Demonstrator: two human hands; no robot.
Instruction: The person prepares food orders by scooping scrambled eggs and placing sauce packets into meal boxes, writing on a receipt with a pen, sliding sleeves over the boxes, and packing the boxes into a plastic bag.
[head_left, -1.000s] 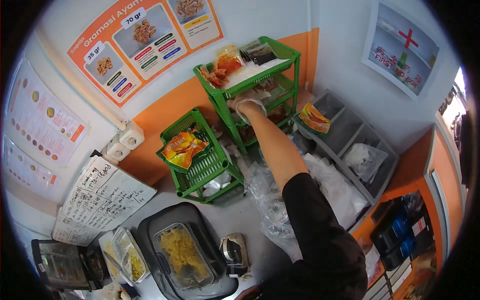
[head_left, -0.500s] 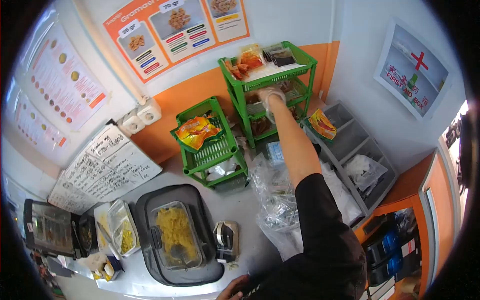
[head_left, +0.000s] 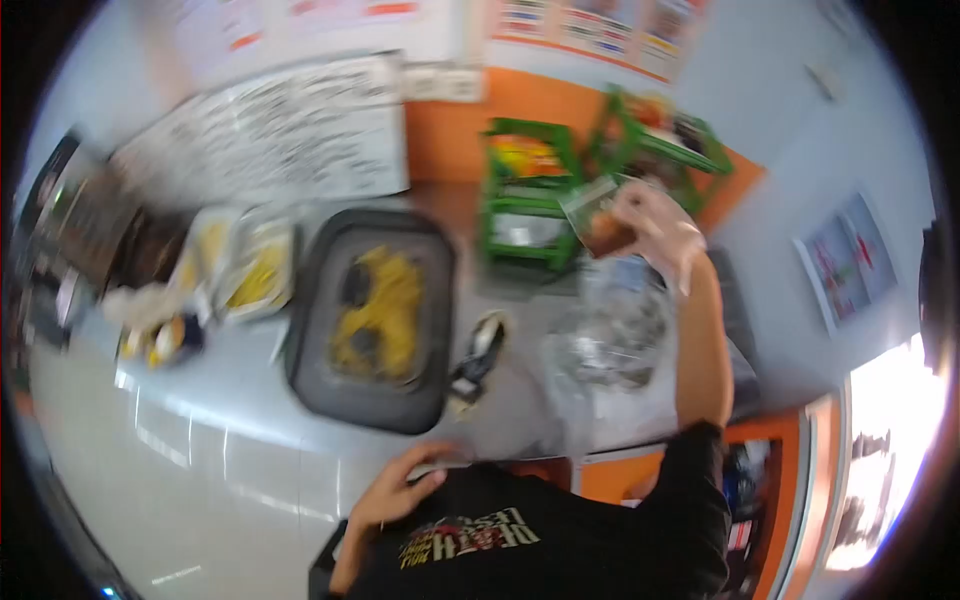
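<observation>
My right hand (head_left: pixel 655 225), in a clear plastic glove, is closed on a small clear packet (head_left: pixel 605 235) with reddish-brown contents. It is raised in front of the taller green rack (head_left: pixel 618 140). Left of that stands a lower green rack (head_left: pixel 527 195) holding a yellow-orange pouch (head_left: pixel 525 157). Below the right hand lies a heap of clear plastic bags (head_left: pixel 615 335). My left hand (head_left: pixel 400 490) is by the counter's front edge, its fingers curled around something thin and pale, blurred and partly hidden.
A dark tray (head_left: pixel 443 270) with crumbly yellow food (head_left: pixel 385 310) sits mid-counter. Right of it lies a black-and-silver device (head_left: pixel 480 355). Farther left are a container of yellow pieces (head_left: pixel 260 275) and a dark glass-fronted box (head_left: pixel 85 220). An orange cabinet (head_left: pixel 785 480) stands at lower right.
My right hand has come out of the taller green rack, bringing the packet with it. The view has turned left and down, showing more of my left hand.
</observation>
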